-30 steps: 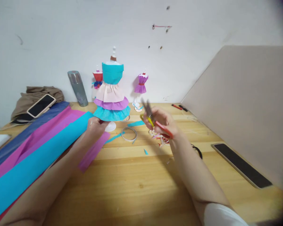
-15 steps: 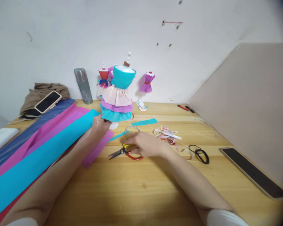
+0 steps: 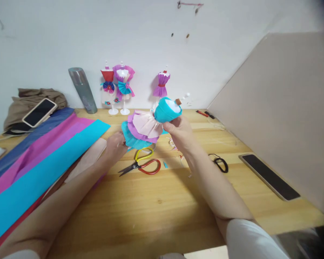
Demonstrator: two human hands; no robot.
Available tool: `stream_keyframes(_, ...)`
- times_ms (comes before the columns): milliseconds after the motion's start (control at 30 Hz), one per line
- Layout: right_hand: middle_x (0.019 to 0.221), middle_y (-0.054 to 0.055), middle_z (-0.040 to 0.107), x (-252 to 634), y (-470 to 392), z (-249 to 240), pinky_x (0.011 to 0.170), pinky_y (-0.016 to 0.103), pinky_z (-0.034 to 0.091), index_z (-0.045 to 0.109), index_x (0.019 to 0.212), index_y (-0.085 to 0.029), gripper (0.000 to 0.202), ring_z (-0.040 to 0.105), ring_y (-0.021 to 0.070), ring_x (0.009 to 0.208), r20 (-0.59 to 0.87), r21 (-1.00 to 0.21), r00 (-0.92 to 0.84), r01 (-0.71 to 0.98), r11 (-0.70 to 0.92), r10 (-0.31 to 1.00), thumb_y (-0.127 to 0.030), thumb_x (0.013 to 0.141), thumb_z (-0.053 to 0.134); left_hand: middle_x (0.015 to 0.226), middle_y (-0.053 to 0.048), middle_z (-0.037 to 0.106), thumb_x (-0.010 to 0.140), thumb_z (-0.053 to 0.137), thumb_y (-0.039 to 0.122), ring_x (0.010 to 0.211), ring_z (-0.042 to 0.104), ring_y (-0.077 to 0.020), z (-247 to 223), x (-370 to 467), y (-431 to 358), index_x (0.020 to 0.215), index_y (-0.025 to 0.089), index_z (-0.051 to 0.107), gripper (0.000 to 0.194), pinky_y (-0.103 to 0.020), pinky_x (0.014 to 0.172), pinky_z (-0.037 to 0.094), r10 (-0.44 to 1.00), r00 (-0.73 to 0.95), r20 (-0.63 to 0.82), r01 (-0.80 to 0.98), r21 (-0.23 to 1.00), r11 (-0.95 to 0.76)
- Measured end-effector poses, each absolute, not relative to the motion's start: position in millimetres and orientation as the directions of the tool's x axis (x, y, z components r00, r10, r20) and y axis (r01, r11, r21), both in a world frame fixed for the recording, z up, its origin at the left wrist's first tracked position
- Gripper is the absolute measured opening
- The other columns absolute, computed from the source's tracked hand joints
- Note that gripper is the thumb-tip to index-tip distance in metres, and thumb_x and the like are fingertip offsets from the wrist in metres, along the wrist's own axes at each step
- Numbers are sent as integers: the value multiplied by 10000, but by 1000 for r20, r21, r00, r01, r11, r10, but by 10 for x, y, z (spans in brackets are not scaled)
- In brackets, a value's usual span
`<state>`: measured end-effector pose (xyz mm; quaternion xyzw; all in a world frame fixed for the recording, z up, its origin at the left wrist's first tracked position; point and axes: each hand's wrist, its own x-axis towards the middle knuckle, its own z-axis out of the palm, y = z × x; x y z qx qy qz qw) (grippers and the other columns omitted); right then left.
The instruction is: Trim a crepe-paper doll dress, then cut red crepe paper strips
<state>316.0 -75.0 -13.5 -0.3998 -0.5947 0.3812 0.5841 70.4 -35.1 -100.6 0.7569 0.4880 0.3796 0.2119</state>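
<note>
A small dress form (image 3: 167, 110) wears a teal bodice and a ruffled skirt in pale pink, purple and teal tiers. It is tilted, its white beaded top leaning to the right. My left hand (image 3: 115, 144) is closed at the skirt's lower end, where the stand is hidden. My right hand (image 3: 180, 131) grips the bodice from the right, thumb at the waist. Below the skirt, scissors (image 3: 135, 165) with one yellow and one red handle lie on the table, blades apart and pointing left. Paper scraps (image 3: 172, 143) are partly covered by my right hand.
Teal, purple, pink and blue sheets (image 3: 51, 176) stretch along the left. Behind stand a flask (image 3: 82, 91) and dressed mini forms (image 3: 107, 86). A phone (image 3: 40, 112) rests on brown cloth; a black hair tie (image 3: 220, 164) and a dark flat device (image 3: 270, 177) lie right.
My right hand has left the scissors and taken hold of the bodice. The dress form has tipped from upright to the right. The camera view has shifted slightly.
</note>
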Motion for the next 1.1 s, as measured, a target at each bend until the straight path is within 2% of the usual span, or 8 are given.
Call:
stream_keyframes(133,949,58,719,3107,-734,-148,989,481,542,684,889,-260,640,653,279,980,401,-914,12,-58,401,916,-756,547,901,797,-121,740,771,625,302,770,611,-229,-1002,730,-333,657,165,662,182,-332,705,412,867,281,413,724,502,-474)
stream_keyframes(200,974,59,728,3124,-725,-150,969,476,550,698,915,-261,665,654,272,960,420,-906,28,-56,421,907,-768,537,904,761,-101,718,770,621,304,734,589,-209,-952,752,-364,631,166,631,196,-321,683,395,865,314,391,727,487,-484)
stream_keyframes(367,1157,69,724,3232,-685,-203,771,384,544,724,1150,-265,682,587,185,815,466,-884,28,66,463,885,-740,676,846,581,-8,512,733,628,314,657,498,-160,-752,827,-535,527,189,464,291,-271,590,324,941,247,233,599,726,-337)
stream_keyframes(467,1167,81,717,3238,-693,-257,708,364,517,685,1258,-267,651,593,186,814,530,-835,84,228,501,844,-682,768,796,576,7,521,714,670,364,629,476,-146,-688,876,-607,552,188,530,277,-259,568,331,974,190,120,472,859,-198)
stream_keyframes(567,1063,77,712,3150,-767,-297,722,379,494,682,1188,-248,392,617,213,859,763,-598,140,523,607,631,-491,889,752,661,-21,638,672,746,442,647,521,-157,-690,918,-630,662,167,669,286,-271,594,397,983,178,51,341,934,-111)
stream_keyframes(633,1052,74,709,3059,-830,-312,802,407,494,685,1154,-248,245,635,235,941,912,-314,26,688,654,410,-335,930,732,722,-47,695,662,765,480,673,568,-172,-710,943,-640,722,160,714,329,-285,629,441,980,194,43,266,959,-95)
stream_keyframes(733,1091,74,718,2936,-889,-332,855,412,471,689,1174,-256,239,642,241,1013,958,17,-198,759,651,207,-159,955,681,731,-54,702,675,751,494,688,600,-180,-735,974,-674,723,175,705,326,-290,645,460,972,229,53,206,973,-102)
stream_keyframes(1100,870,43,686,2908,-865,-352,748,378,364,696,920,-213,138,571,200,822,950,91,-250,796,598,189,-156,1013,611,652,10,526,701,716,405,647,441,-123,-639,1002,-795,632,170,566,287,-265,599,344,968,229,100,283,945,-164)
